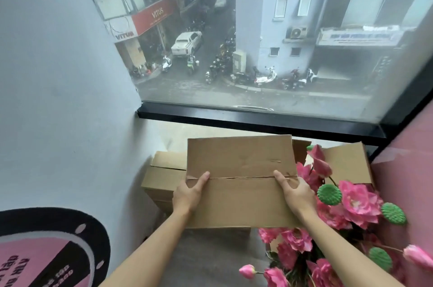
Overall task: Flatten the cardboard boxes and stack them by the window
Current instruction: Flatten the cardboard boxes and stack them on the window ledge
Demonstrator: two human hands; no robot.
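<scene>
Both hands, left hand (189,195) and right hand (296,192), grip a flattened cardboard sheet (241,179) by its side edges, held over the pile (164,176) under the window (257,36). Looks partway done, this one's not set down yet.

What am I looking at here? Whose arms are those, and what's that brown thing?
The camera sits on a person's head and looks down, so the arms are theirs. The left hand and right hand each grip a side of a flattened cardboard box. Under and behind it lie more cardboard boxes, stacked on the floor below a big window that shows a rainy street. Pink flowers stand on the right, and a pink and black rug lies on the left.
</scene>
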